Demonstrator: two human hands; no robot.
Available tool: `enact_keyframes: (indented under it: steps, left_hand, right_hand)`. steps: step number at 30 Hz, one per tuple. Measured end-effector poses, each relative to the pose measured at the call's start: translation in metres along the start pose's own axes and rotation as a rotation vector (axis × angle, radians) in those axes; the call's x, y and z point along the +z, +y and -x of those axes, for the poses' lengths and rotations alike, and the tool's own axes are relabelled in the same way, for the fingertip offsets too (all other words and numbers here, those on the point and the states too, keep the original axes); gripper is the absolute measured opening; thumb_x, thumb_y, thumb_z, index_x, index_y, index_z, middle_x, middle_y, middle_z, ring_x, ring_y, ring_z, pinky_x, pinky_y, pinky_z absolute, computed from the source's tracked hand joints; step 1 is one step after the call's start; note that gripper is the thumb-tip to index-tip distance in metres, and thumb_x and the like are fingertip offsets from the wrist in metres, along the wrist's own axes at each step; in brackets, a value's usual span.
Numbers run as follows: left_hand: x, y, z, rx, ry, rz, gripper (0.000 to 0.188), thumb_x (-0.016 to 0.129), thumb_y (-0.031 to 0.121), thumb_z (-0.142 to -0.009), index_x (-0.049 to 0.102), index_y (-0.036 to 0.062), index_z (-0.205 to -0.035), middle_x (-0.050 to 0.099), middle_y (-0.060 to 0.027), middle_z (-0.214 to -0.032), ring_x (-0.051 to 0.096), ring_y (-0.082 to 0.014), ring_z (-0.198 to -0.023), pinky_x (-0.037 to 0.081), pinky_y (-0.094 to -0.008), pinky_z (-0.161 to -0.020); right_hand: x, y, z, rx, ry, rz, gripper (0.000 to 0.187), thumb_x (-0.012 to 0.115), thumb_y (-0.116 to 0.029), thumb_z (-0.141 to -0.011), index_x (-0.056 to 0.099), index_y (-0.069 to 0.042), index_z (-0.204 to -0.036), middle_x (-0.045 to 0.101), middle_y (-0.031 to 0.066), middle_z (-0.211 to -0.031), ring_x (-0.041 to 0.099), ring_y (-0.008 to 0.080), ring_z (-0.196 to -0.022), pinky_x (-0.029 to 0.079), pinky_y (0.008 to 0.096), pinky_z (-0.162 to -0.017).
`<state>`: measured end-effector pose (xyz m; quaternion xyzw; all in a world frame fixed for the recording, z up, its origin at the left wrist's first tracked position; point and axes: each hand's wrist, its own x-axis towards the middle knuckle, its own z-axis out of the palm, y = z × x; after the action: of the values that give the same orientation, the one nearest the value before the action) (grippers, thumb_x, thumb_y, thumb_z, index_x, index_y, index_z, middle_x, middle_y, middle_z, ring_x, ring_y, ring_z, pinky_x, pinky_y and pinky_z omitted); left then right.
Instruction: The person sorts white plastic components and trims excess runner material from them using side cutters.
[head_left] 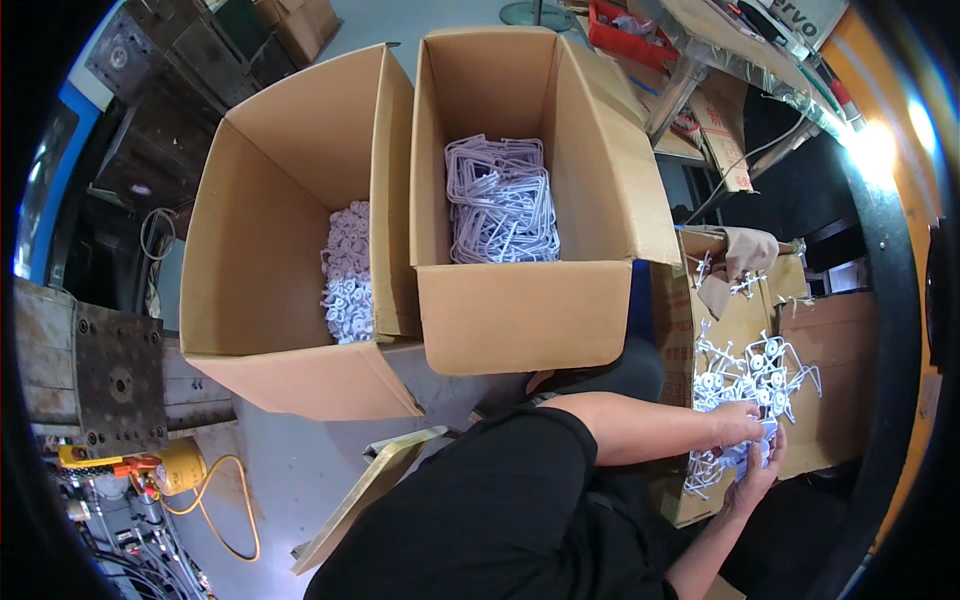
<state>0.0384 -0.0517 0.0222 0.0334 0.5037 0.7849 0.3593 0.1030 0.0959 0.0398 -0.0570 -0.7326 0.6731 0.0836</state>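
At the right, both hands meet over a cardboard box of white moulded plastic parts [735, 375], round discs joined to thin branching stems. My left hand [738, 424] reaches in from above and is closed at a white plastic piece [768, 430]; its fingertips are partly hidden. My right hand [755, 480] comes from below, fingers curled round the same white cluster. Just where one piece ends and another begins is too small to make out. The low box [680, 345] holding the parts has its flaps spread, and a brown cloth [745, 255] hangs at its far end.
Two tall open cartons stand ahead: the left carton [270, 210] holds small white round pieces [348, 270], the middle carton [520, 315] white rectangular frames [500, 200]. A workbench [720, 40] is at the upper right. Metal blocks [120, 375] and a yellow cylinder [182, 467] with a hose lie left.
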Motion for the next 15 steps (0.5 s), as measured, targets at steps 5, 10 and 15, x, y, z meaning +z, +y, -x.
enact_keyframes:
  steps: [5, 10, 15]
  left_hand:
    - [0.036, -0.013, 0.018, 0.098, 0.020, -0.095, 0.055, 0.065, 0.031, -0.086, 0.051, -0.0018, -0.128, 0.065, -0.0189, -0.101, 0.061, -0.0200, -0.089, 0.050, -0.0338, -0.079]
    - [0.030, -0.030, 0.053, -0.054, -0.136, 0.185, 0.031, 0.053, 0.036, -0.092, 0.056, 0.0100, -0.108, 0.060, -0.0047, -0.089, 0.058, -0.0148, -0.075, 0.048, -0.0314, -0.062]
    - [0.066, -0.042, 0.077, -0.350, -0.210, -0.018, 0.046, 0.048, 0.049, -0.090, 0.052, 0.0173, -0.123, 0.062, -0.0028, -0.110, 0.061, -0.0180, -0.094, 0.047, -0.0379, -0.074]
  right_hand:
    - [-0.015, -0.017, 0.039, -0.044, 0.134, 0.267, 0.066, 0.068, -0.014, -0.076, 0.042, 0.002, -0.135, 0.047, 0.0152, -0.132, 0.047, 0.0256, -0.121, 0.036, 0.0379, -0.103]
    - [-0.002, -0.002, 0.081, 0.073, 0.207, 0.235, 0.067, 0.075, -0.019, -0.072, 0.047, -0.007, -0.132, 0.054, 0.0127, -0.122, 0.052, 0.0224, -0.112, 0.044, 0.0364, -0.096]
    - [-0.009, -0.029, 0.144, -0.100, 0.402, 0.431, 0.061, 0.076, -0.024, -0.072, 0.054, -0.004, -0.125, 0.055, 0.0155, -0.120, 0.054, 0.0266, -0.112, 0.042, 0.0347, -0.097]
